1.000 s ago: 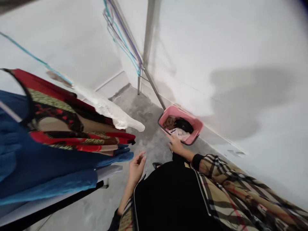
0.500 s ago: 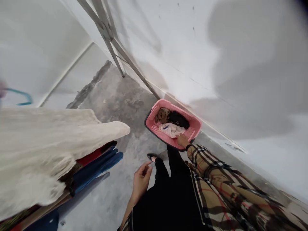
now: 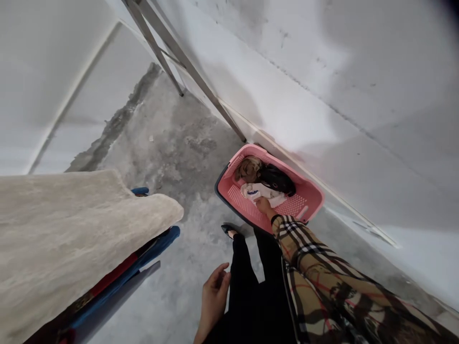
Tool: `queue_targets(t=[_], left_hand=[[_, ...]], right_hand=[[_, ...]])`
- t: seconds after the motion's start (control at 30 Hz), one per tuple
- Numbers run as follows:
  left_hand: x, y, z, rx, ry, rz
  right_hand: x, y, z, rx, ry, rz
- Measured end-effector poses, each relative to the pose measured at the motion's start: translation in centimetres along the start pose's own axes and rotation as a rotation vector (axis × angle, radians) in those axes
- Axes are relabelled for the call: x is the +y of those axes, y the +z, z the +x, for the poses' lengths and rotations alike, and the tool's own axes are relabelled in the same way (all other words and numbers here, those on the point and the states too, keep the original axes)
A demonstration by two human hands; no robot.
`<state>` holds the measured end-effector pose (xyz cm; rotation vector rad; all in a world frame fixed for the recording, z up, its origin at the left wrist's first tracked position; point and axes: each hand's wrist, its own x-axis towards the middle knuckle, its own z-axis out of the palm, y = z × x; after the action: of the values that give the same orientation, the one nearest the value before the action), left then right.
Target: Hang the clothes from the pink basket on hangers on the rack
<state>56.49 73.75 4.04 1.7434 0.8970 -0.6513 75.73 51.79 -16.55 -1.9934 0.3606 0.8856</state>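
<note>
A home laundry area, with a pink laundry basket point(image 3: 238, 196), metal drying rack point(image 3: 193, 70) and rough concrete floor point(image 3: 168, 157)

Our right sleeve point(image 3: 322, 272) in beige check crossed with black, white and red lines, a narrow black cuff point(image 3: 276, 220) at its end, our black trousers point(image 3: 244, 282), a pointed black flat shoe point(image 3: 229, 230), our bare left hand point(image 3: 215, 298), our bare right hand point(image 3: 264, 206)

Clothes point(image 3: 263, 181) lie in a laundry basket point(image 3: 238, 196) on the floor point(image 3: 172, 177) against the wall point(image 3: 287, 105).
</note>
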Motion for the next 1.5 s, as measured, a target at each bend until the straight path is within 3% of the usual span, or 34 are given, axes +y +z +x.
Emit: queue_targets(t=[0.17,0.33,0.43,0.53,0.57,0.63,0.7,0.8,0.93,1.0,1.13,1.17,1.27,1.37,1.43,1.5], left_hand=[[2.0,-0.2,0.3,-0.004,0.054,-0.054],[3.5,0.9,1.0,-0.088,0.118,-0.189],[5.3,2.0,1.3,-0.199,0.069,-0.358],[8.6,2.1,0.7,-0.271,0.025,-0.606],[9.8,1.7,0.2,-0.343,0.03,-0.695],[12.3,0.3,-1.2,-0.496,0.015,-0.845],[14.1,-1.6,-2.9,-0.574,0.011,-0.895],[15.1,-4.8,-5.2,-0.55,0.082,-0.86],[14.6,-9.1,-7.2,-0.521,0.238,-0.857],[14.2,-11.1,-8.1,-0.504,0.302,-0.857],[13.9,-14.6,-10.1,-0.524,0.378,-0.781],[13.9,-15.4,-10.7,-0.528,0.391,-0.752],[14.0,-17.3,-12.4,-0.552,0.453,-0.646],[13.9,-19.1,-13.7,-0.528,0.587,-0.49],[13.6,-20.3,-14.0,-0.407,0.705,-0.349],[13.1,-21.1,-13.8,-0.16,0.84,-0.148]], right_hand=[[-2.4,-2.6,-3.7,0.143,0.04,0.259],[-7.5,-6.6,-11.7,0.172,-0.071,0.519],[-11.1,-7.9,-17.9,0.053,-0.16,0.618],[-14.6,-7.6,-23.5,-0.258,-0.296,0.642],[-15.7,-7.2,-25.1,-0.363,-0.361,0.593],[-17.6,-6.1,-27.7,-0.529,-0.502,0.421],[-19.4,-4.6,-29.6,-0.655,-0.634,0.224],[-21.2,-2.6,-31.8,-0.746,-0.76,0.031],[-22.3,-1.4,-33.6,-0.741,-0.829,-0.054],[-22.7,-1.7,-33.7,-0.674,-0.853,-0.086],[-24.5,-2.1,-32.4,-0.2,-0.958,-0.078],[-25.2,-1.9,-31.9,-0.133,-1.017,-0.085],[-27.8,-0.6,-30.8,-0.233,-1.179,-0.129],[-30.5,0.3,-30.8,-0.37,-1.17,-0.14],[-32.0,0.2,-31.6,-0.304,-1.173,-0.133],[-33.4,-0.2,-32.8,-0.163,-1.22,-0.116]])
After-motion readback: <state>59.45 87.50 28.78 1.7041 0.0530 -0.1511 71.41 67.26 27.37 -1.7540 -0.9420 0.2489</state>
